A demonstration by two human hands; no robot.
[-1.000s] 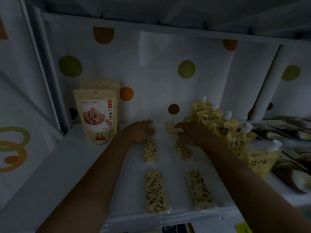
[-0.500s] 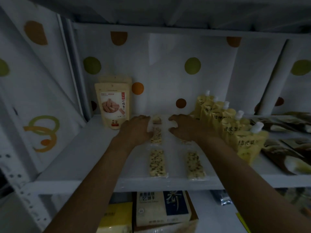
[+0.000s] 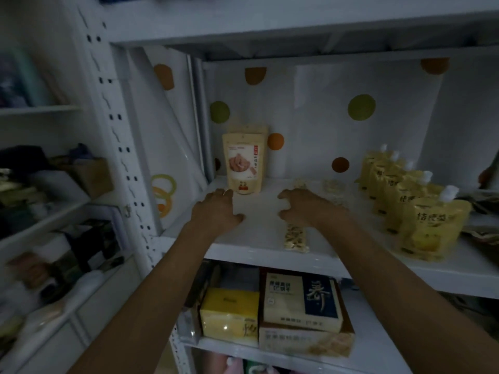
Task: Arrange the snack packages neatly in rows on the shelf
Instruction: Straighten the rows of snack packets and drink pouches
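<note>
Reaching mid-frame, your left hand [image 3: 216, 209], right hand [image 3: 305, 209] curl loosely, empty; snack bars [image 3: 294, 237] aligned on shelf [image 3: 256, 255]; likely nearly done.

A clear-wrapped pale grain bar flecked with dark seeds [image 3: 294, 237] lies flat and lengthwise near the front edge of the white metal shelf [image 3: 256, 256]. Two more bars of the same kind [image 3: 332, 188] lie flat at the back, near the dotted wall, too blurred to show detail. To the left, a beige stand-up pouch with a red label [image 3: 244, 163] stands upright with a second one just behind it. To the right, yellow spouted pouches [image 3: 429, 225] stand upright in a row running front to back.
</note>
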